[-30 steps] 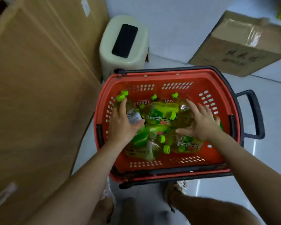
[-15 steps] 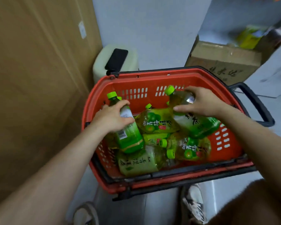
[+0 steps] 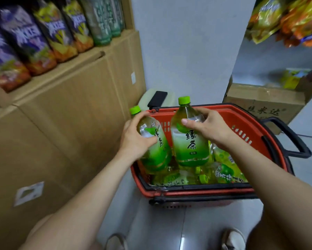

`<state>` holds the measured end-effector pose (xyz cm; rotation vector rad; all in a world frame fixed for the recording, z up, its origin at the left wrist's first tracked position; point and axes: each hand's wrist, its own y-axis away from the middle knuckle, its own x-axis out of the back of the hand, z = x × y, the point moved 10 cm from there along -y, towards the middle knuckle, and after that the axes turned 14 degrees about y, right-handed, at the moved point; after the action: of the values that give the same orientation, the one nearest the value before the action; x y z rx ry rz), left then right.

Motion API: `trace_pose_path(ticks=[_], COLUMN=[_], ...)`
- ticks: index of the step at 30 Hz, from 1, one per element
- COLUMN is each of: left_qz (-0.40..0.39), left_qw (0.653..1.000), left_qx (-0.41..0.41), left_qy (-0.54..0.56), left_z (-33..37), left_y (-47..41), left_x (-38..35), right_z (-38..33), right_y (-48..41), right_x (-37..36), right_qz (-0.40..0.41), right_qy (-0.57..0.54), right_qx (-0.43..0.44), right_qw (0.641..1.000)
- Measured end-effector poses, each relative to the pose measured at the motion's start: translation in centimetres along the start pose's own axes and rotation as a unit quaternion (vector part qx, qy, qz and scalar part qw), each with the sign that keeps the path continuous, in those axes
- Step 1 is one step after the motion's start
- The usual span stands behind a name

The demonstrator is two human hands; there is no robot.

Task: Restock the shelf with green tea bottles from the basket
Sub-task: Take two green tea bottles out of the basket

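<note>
Both hands [image 3: 135, 141] [image 3: 212, 129] grip green tea bottles [image 3: 158, 152] [image 3: 191, 148] over the basket [image 3: 205, 193], cartons [image 3: 61, 114] close at left.

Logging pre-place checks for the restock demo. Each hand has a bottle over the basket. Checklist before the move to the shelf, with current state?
1. Left hand grips left bottle: ok.
2. Right hand grips right bottle: ok.
3. Caps on both bottles: ok.
4. Bottles near upright for carrying: ok, though the left one leans a little.
5. Bottle bases above the basket rim: cannot tell from this angle.
6. Free slot on shelf: cannot tell. Drinks fill the part in view, and it is blurred.
</note>
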<state>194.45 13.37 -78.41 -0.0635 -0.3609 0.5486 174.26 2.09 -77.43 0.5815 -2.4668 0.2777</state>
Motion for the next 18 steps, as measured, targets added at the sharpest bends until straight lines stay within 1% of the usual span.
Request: trace_pose_path(ticks=[4,7,11,15,18], left_qz=[0.064,0.099,0.172,0.271,0.323], left_qw=[0.992,0.983,0.961,0.935,0.921], left_qx=[-0.073,-0.14,-0.214,-0.229,-0.219], left_qy=[0.075,0.066,0.034,-0.007,-0.019], left_z=[6.0,10.6,15.9,18.3,18.5], left_y=[3.5,7.8,13.4,17.2,18.3], left_x=[8.0,14.5,24.3,33.9,39.3], right_z=[-6.3,-12.9,-23.3,-32.5,-37.7], right_y=[1.9,3.5,6.1,8.2,8.9], right_x=[-0.2,-1.7,-4.8,-9.0,-12.5], right_qz=[0.025,0.019,-0.006,-0.028,-0.049], right_qy=[-0.096,-0.192,-0.268,-0.3,-0.318], right_qx=[0.036,0.071,0.149,0.212,0.243], right_qw=[0.994,0.979,0.952,0.93,0.915])
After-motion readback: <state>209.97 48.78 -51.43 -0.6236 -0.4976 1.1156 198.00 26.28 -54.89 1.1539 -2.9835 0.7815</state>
